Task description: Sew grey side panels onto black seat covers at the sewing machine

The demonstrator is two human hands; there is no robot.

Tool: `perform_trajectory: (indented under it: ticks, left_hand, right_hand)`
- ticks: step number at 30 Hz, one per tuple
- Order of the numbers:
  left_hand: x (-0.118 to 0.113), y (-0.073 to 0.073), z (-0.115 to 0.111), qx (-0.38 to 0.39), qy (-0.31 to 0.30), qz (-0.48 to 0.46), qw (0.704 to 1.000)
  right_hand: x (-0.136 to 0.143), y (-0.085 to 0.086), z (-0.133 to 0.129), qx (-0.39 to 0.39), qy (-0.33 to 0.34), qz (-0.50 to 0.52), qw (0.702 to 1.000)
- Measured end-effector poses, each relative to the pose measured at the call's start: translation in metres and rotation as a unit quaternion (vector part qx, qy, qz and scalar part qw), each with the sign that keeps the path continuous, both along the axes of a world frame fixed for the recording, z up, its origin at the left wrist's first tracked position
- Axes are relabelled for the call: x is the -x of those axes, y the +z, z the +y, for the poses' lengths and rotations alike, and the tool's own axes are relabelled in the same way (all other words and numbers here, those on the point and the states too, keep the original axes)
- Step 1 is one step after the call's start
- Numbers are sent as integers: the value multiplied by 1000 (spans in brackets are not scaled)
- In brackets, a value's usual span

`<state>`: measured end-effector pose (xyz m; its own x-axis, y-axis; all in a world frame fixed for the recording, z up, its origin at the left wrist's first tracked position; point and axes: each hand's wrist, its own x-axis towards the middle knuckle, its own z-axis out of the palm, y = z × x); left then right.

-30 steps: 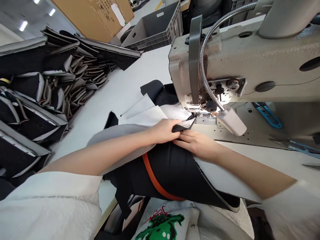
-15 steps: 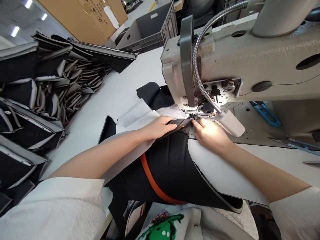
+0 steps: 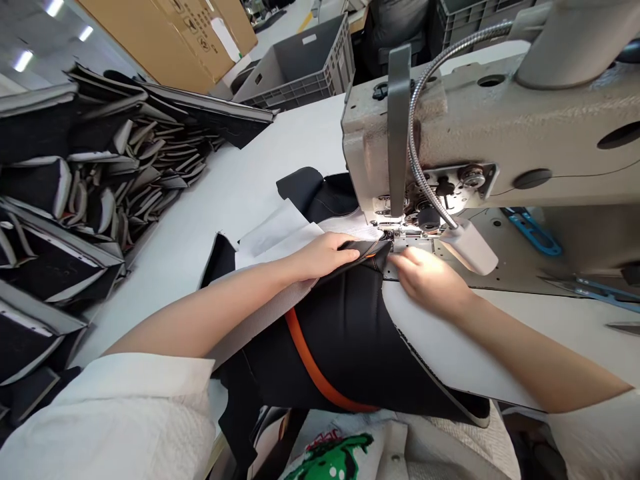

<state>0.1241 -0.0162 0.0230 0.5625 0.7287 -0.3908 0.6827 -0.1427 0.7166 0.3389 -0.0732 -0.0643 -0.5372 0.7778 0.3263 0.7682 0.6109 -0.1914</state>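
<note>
A black padded cover piece (image 3: 345, 333) with an orange stripe (image 3: 307, 357) lies under the sewing machine (image 3: 425, 133) and drapes over the table's front edge. My left hand (image 3: 327, 257) grips its folded edge left of the presser foot (image 3: 393, 235), thumb on top and fingers over the white backing (image 3: 280, 240). Just right of the needle area, my right hand (image 3: 425, 273) has its fingers curled, with the fingertips at the cover's edge. The machine's lamp (image 3: 469, 247) lights that hand brightly. The needle tip is hard to make out.
Stacked black pieces with pale edges (image 3: 100, 173) fill the table's left side. Behind stand a grey crate (image 3: 300, 67) and a cardboard box (image 3: 170, 40). Blue thread snips (image 3: 533, 230) lie on the machine bed, with another pair (image 3: 605, 291) farther right.
My right hand has drawn slightly away from the presser foot, its index finger now curled in. The left hand keeps its grip. The whole view has shifted a little.
</note>
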Motion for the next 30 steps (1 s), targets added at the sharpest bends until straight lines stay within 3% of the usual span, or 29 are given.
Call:
perform_trajectory:
  ticks: [2, 4, 6, 9, 11, 15, 17, 20, 22, 25, 28, 30]
  left_hand:
    - [-2, 3, 2, -35, -19, 17, 999]
    - [-7, 9, 3, -80, -46, 57, 994]
    - [-13, 15, 3, -131, -66, 105, 984]
    - [-22, 20, -2, -182, -89, 154, 967]
    - [-25, 16, -9, -171, -100, 171, 965]
    - [-23, -2, -27, -96, -83, 106, 986]
    - [-20, -13, -35, -77, -52, 51, 994]
    - [-18, -26, -47, -98, -3, 24, 995]
    - [-19, -33, -54, -128, -9, 63, 990]
    - [-22, -35, -58, -180, -92, 209, 957]
    - [-25, -28, -52, -219, -150, 344, 900]
    - [-26, -19, -44, -198, -158, 354, 900]
  right_hand:
    - [9, 14, 2, 23, 98, 9, 995]
    - [32, 26, 8, 71, 156, -6, 985]
    - [63, 32, 18, 105, 141, -31, 984]
    - [90, 26, 27, 103, 96, -49, 989]
    - [83, 15, 25, 92, 130, -41, 986]
    - [32, 1, 5, 18, 268, 15, 963]
    - [14, 1, -10, 14, 288, 34, 957]
    - [11, 2, -27, 37, 300, 51, 952]
    - [20, 1, -33, 15, 274, 68, 959]
    - [29, 5, -31, -10, 260, 61, 964]
    - [18, 21, -21, 14, 324, 19, 946]
    - [3, 32, -16, 38, 350, 12, 936]
